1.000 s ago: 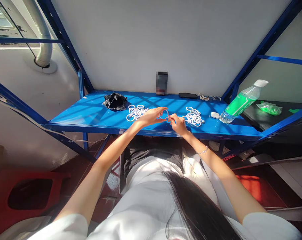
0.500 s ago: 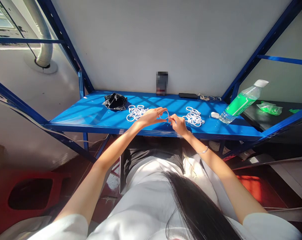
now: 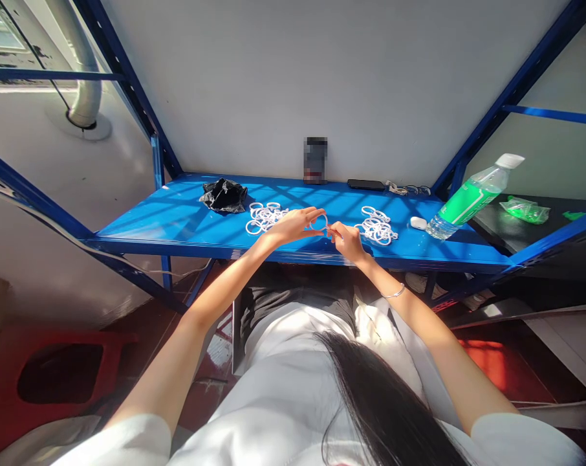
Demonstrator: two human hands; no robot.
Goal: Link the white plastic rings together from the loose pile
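Note:
My left hand (image 3: 295, 224) and my right hand (image 3: 347, 240) meet over the front of a blue shelf (image 3: 176, 220). Both pinch one small white ring (image 3: 318, 223) between their fingertips. A loose pile of white rings (image 3: 264, 217) lies just left of my left hand. A second pile of white rings (image 3: 376, 228) lies just right of my right hand. A thin bracelet sits on my right wrist.
A crumpled black bag (image 3: 224, 195) lies at the back left of the shelf. A dark phone (image 3: 366, 184), a cable and a small white case (image 3: 418, 222) are at the right. A green-labelled water bottle (image 3: 470, 197) leans there. A red stool (image 3: 55, 382) stands lower left.
Both hands stay together on the white ring; only small finger shifts show. The view has tilted slightly.

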